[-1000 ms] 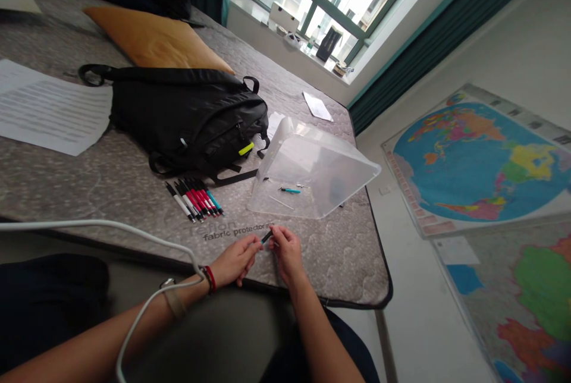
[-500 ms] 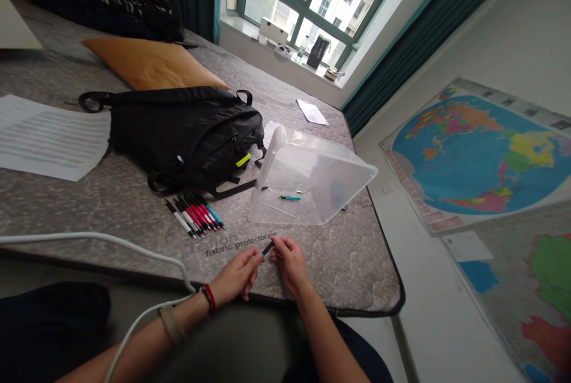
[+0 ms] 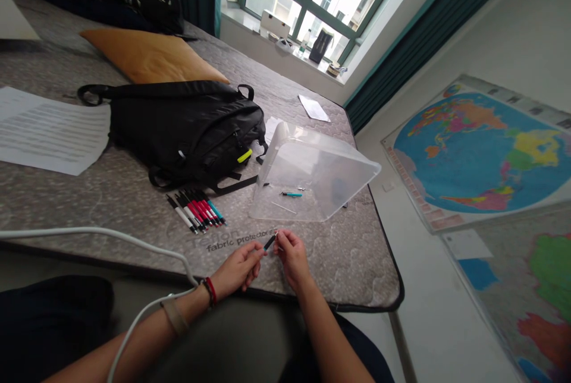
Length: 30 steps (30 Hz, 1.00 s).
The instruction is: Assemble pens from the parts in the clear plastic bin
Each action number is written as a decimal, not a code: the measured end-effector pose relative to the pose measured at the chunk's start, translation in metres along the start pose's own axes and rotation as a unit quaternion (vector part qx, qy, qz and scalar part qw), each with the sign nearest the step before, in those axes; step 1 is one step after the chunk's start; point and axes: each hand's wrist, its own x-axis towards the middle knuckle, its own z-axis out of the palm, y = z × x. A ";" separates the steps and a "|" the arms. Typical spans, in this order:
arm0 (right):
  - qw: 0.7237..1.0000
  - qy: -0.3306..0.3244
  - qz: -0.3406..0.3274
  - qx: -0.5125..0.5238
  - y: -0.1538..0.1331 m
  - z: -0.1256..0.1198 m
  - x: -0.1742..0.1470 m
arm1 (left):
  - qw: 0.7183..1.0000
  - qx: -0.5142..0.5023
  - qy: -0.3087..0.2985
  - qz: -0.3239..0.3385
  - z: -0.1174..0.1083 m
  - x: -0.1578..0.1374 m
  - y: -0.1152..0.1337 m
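My left hand (image 3: pixel 243 265) is closed round the body of a pen (image 3: pixel 270 243) with a black grip and a bit of teal showing. The fingers of my right hand (image 3: pixel 292 259) pinch the pen's other end, near its tip; the exact contact is too small to make out. Both hands are just above the mattress's near edge. Left of them lies a row of several pens (image 3: pixel 200 212) in white, red and teal. Beyond my hands, a clear plastic bin (image 3: pixel 330 207) lies on its side, with a teal pen piece (image 3: pixel 292 194) and a thin white rod (image 3: pixel 284 207) in it.
A black backpack (image 3: pixel 187 127) lies behind the pens on the grey mattress (image 3: pixel 348 276). Printed sheets (image 3: pixel 49 133) and an orange-brown envelope (image 3: pixel 156 56) are farther left. A white cable (image 3: pixel 134 237) runs across my left forearm. Wall maps (image 3: pixel 491 151) hang at the right.
My right fingers have shifted slightly up toward the pen's tip, and more of the black grip shows between my hands. The view has tilted a little; the other things stay put.
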 end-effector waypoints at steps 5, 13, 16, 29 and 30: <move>1.000 0.009 -0.003 -0.017 -0.001 -0.004 0.002 | 1.000 0.008 -0.001 -0.002 0.001 0.000 0.002; 0.996 0.004 -0.027 -0.082 0.006 -0.005 0.002 | 1.000 -0.004 -0.026 -0.011 0.001 -0.003 0.000; 0.999 0.001 -0.007 -0.054 0.006 -0.003 0.002 | 0.999 -0.023 -0.046 -0.014 0.000 -0.001 -0.001; 0.972 0.040 -0.079 -0.216 -0.010 -0.026 0.036 | 0.994 -0.104 0.009 -0.025 -0.001 0.009 0.001; 0.951 0.040 -0.111 -0.286 -0.016 -0.027 0.047 | 0.994 -0.108 0.013 -0.030 -0.001 0.009 0.002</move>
